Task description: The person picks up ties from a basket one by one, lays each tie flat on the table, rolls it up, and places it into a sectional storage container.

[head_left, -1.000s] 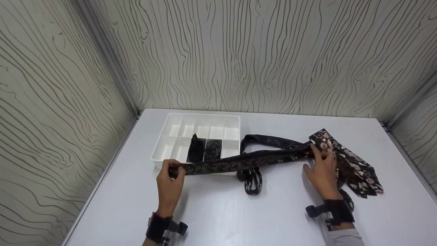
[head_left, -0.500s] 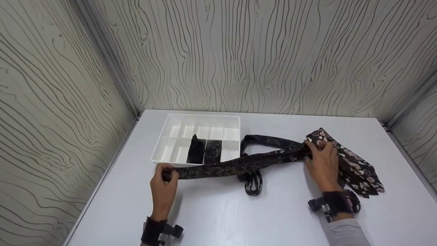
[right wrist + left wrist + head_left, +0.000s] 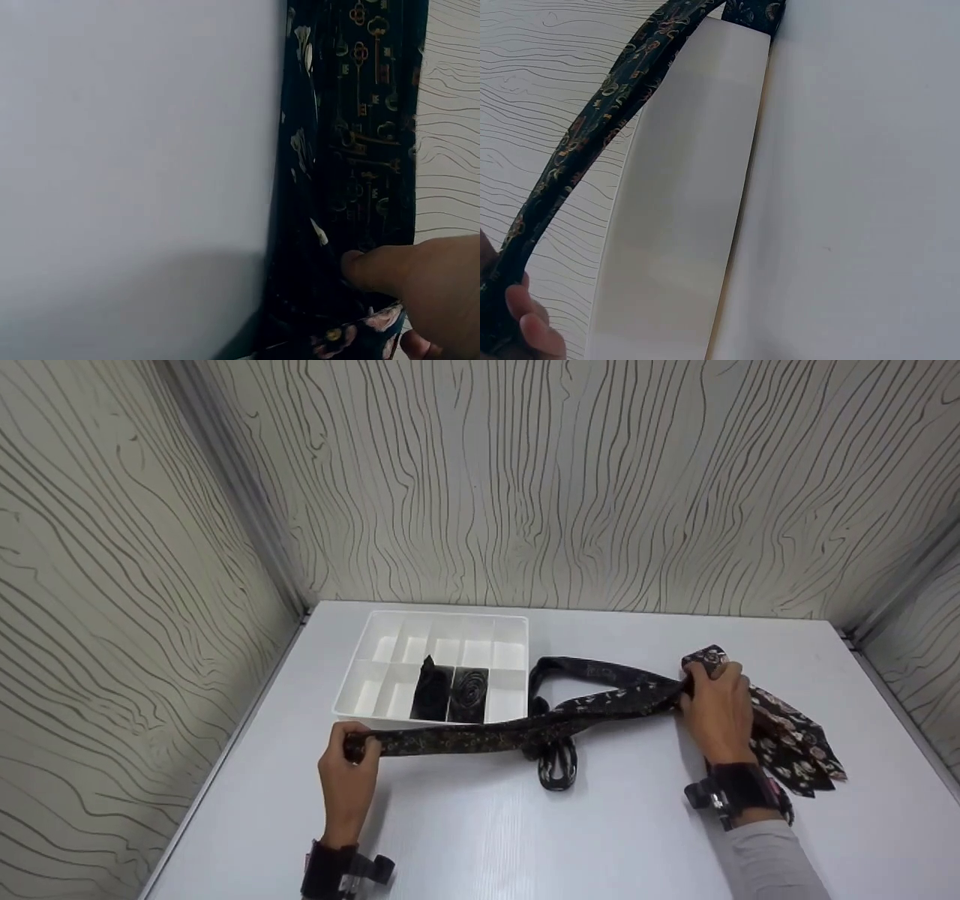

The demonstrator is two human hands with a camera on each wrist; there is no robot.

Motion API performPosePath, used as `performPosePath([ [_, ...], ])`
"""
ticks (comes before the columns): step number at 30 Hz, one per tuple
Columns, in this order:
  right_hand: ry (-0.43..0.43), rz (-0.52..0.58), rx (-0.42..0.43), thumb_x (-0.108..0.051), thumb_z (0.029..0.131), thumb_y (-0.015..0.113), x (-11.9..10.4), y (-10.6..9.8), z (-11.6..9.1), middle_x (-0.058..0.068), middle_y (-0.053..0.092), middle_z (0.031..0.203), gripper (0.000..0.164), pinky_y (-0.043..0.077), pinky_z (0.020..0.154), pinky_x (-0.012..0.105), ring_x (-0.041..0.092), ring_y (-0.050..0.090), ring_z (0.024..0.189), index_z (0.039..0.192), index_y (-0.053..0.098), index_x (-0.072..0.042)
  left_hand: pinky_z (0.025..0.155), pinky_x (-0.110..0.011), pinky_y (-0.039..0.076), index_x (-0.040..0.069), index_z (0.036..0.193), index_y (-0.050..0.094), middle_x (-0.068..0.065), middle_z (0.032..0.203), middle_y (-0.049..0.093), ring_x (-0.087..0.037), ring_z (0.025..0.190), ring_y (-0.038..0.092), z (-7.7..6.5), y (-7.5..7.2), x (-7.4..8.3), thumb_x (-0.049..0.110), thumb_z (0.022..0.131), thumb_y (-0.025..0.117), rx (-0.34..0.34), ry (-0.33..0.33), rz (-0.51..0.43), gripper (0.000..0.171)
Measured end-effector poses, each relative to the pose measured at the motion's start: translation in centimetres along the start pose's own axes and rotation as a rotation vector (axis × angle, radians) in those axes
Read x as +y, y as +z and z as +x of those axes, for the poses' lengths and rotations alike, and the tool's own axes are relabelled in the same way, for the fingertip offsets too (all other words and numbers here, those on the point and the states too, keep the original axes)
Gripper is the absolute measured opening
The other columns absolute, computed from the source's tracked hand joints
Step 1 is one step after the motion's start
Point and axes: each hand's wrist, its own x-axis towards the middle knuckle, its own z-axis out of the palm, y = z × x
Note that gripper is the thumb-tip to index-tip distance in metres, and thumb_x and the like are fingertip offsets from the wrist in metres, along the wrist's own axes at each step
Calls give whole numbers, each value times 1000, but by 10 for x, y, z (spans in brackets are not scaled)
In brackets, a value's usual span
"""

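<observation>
One dark patterned tie spanned between the left hand and the right hand

The left hand is closed round the far-left end of the dark patterned tie, its thumb and fingers on opposite sides of the cloth. The right hand pinches the other end beside further fabric; in the right wrist view its thumb presses on cloth printed with keys, one fingertip shows at the edge, and the remaining fingers are hidden. Between the hands, the dark patterned tie passes across the near side of a white divided tray as seen from the head. Two neighbouring front compartments hold a black roll, with a pointed tip rising from it, and a spiral roll. Right of the tray, a dark strip arches behind the tie, and a patterned loop lies in front of it. Floral tie ends fan out beyond the right hand on the white table
</observation>
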Motion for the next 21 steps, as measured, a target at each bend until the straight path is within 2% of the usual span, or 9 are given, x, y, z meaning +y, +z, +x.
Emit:
performPosePath([
  [3,-20,7,37,3,88,76,-1,0,3,30,42,117,28,39,78,60,47,43,99,114,66,-1,73,-21,50,4,109,63,-8,101,72,-14,88,62,0,-1,-1,-6,93,66,-1,-4,3,19],
  [6,-32,30,84,4,89,76,-3,1,5,29,45,123,19,40,83,62,48,43,103,104,67,-2,73,-21,50,4,109,63,-8,101,72,-14,88,62,1,-2,-2,-6,93,66,2,-8,0,19],
  [12,-76,30,159,2,95,72,-3,-1,8,28,52,137,12,37,97,65,53,44,115,104,66,-2,73,-20,50,4,110,63,-9,102,71,-15,90,62,2,-4,-4,-6,94,67,12,-31,-15,19],
  [17,-53,120,180,1,99,68,-5,-6,13,26,70,119,8,32,108,66,51,48,126,106,65,-1,74,-20,49,3,110,63,-10,103,71,-15,91,62,3,-4,-5,-5,94,67,12,-44,-12,18],
  [19,-30,155,169,0,101,65,-6,-8,15,29,71,108,6,31,112,65,50,51,126,107,64,0,74,-20,50,3,110,63,-10,103,71,-15,92,62,4,-4,-5,-5,94,67,10,-45,-13,18],
  [21,-9,178,149,0,103,62,-8,-10,17,32,70,105,7,30,116,64,51,54,122,109,63,3,75,-20,50,3,110,63,-10,104,72,-15,92,63,4,-3,-5,-4,95,67,7,-44,-16,18],
])
